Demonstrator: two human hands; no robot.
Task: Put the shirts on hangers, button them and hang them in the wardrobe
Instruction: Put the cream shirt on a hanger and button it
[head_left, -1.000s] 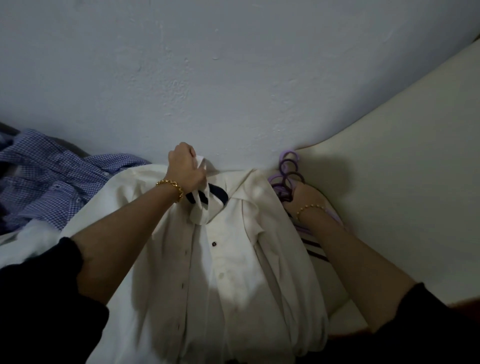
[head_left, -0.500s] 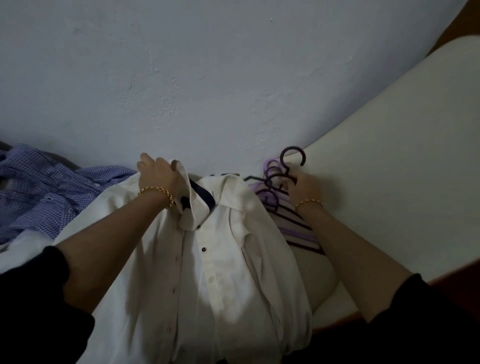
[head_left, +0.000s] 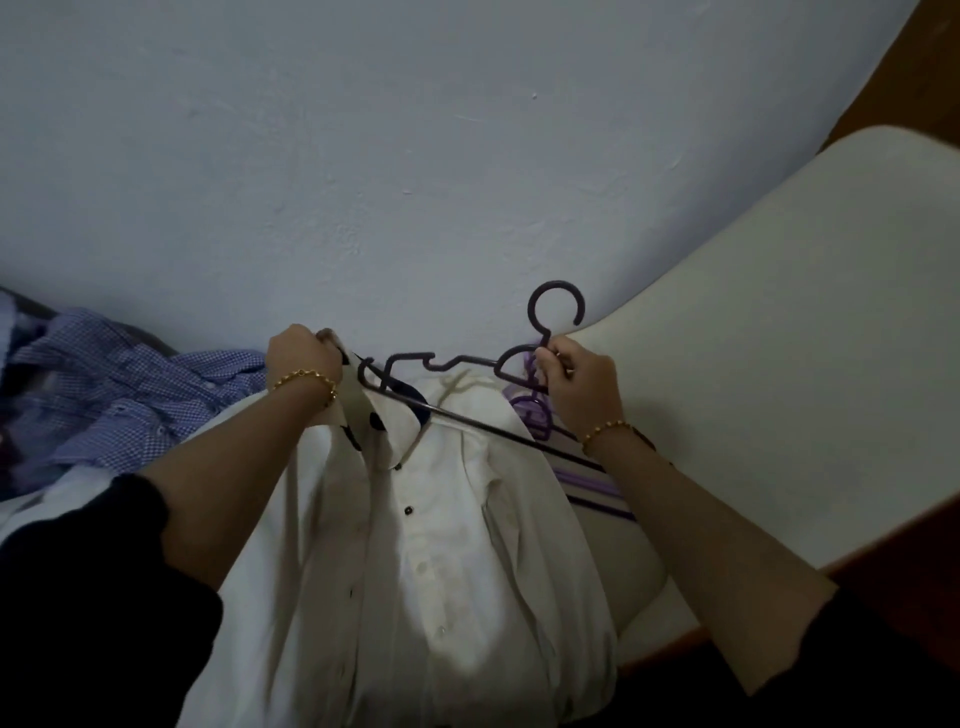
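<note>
Two hands are busy on one garment. The left hand has its fingers curled round the collar edge of the white shirt, lifting that side open. The right hand pinches a dark hanger at its neck, just below the hook, and holds it tilted above the collar with its far end pointing toward the opening. The shirt lies front up on a cream surface against the wall, its placket unbuttoned near the top. A stack of purple hangers lies just beside it under the right wrist, and a blue checked shirt is heaped to the left.

By my reading, the step in hand is the first one for this shirt: getting the hanger inside. Next, the hanger's leading arm should slide under the lifted collar into the left shoulder. The other arm must then be worked into the right shoulder while the collar is kept open. Buttoning and hanging remain, and no wardrobe is in view.
</note>
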